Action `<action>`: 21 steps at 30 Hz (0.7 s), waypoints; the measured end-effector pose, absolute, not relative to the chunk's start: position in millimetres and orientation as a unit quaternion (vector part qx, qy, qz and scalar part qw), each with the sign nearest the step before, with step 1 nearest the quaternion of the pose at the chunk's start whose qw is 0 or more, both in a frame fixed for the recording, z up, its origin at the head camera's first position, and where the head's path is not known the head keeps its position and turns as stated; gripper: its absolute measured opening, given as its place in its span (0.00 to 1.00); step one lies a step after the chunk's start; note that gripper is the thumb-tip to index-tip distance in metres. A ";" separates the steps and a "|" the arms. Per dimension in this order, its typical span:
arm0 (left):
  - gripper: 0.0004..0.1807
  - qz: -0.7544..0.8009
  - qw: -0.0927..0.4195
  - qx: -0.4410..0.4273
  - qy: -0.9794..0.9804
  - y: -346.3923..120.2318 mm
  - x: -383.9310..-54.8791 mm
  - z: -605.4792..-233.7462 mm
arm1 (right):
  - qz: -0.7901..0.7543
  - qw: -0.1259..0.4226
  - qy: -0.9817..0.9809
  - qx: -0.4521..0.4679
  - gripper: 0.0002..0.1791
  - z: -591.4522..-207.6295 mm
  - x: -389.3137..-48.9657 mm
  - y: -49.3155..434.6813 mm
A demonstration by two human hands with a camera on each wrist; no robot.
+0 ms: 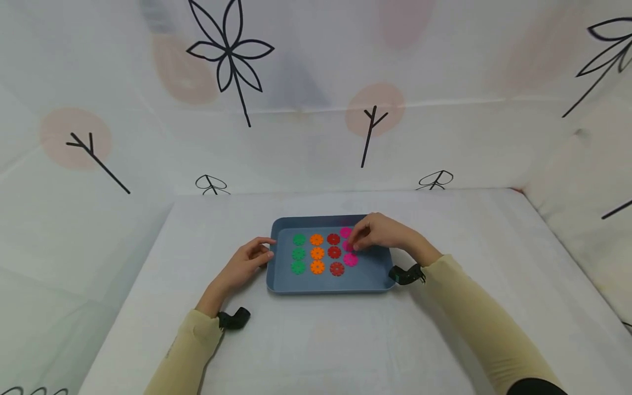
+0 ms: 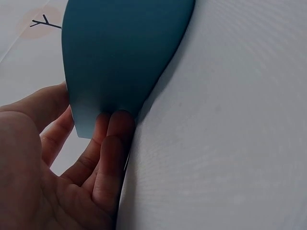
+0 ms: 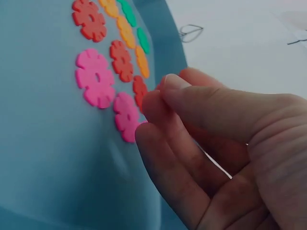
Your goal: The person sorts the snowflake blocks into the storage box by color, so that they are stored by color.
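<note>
A blue-grey tray (image 1: 372, 280) lies on the white-covered table, bearing flower-shaped plastic discs in columns: green (image 1: 298, 253), orange (image 1: 317, 253), red (image 1: 334, 252) and pink (image 1: 350, 259). At its left end, my left hand (image 1: 247, 260) holds the rim; the left wrist view shows fingers against the outer wall (image 2: 124, 57), others passing behind the edge. My right hand (image 1: 382, 231) is over the right part of the tray, fingers loosely bent, tips close to the pink column. In the right wrist view, a pink disc (image 3: 126, 118) lies beside those fingertips, with nothing visible between them.
White cloth covers the table (image 1: 316, 340). Behind it hangs a pale backdrop (image 1: 306, 148) with black plant drawings and pinkish spots. Each wrist wears a black camera, on the left (image 1: 234, 318) and on the right (image 1: 406, 274), the right one close to the tray's corner.
</note>
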State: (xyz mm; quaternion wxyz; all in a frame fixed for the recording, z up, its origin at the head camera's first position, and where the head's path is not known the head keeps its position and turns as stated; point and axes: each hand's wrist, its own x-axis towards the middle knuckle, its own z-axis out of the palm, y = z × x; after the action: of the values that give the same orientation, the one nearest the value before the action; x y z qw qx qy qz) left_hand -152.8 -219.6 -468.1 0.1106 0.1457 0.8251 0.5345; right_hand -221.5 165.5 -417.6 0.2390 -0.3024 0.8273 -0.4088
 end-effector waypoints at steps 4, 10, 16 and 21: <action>0.21 0.530 0.103 0.152 0.828 -219.7 -151.9 -466.5 | -0.417 0.233 0.825 -0.302 0.07 -411.5 -220.6 172.4; 0.21 0.532 0.104 0.153 0.827 -220.4 -151.6 -468.0 | -0.421 0.206 0.837 -0.283 0.10 -401.6 -216.2 194.8; 0.20 0.535 0.102 0.154 0.824 -220.2 -151.7 -468.0 | -0.405 0.174 0.860 -0.255 0.08 -402.0 -209.9 227.4; 0.20 0.539 0.102 0.157 0.822 -220.6 -151.4 -468.1 | -0.379 0.170 0.883 -0.219 0.08 -407.0 -200.1 257.0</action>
State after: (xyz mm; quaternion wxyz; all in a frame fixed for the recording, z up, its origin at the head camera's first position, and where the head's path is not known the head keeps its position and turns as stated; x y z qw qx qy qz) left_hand -151.4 -220.6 -468.1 0.1015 0.1570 0.8216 0.5385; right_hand -200.1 257.0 -407.0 0.1695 -0.2186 0.8833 -0.3785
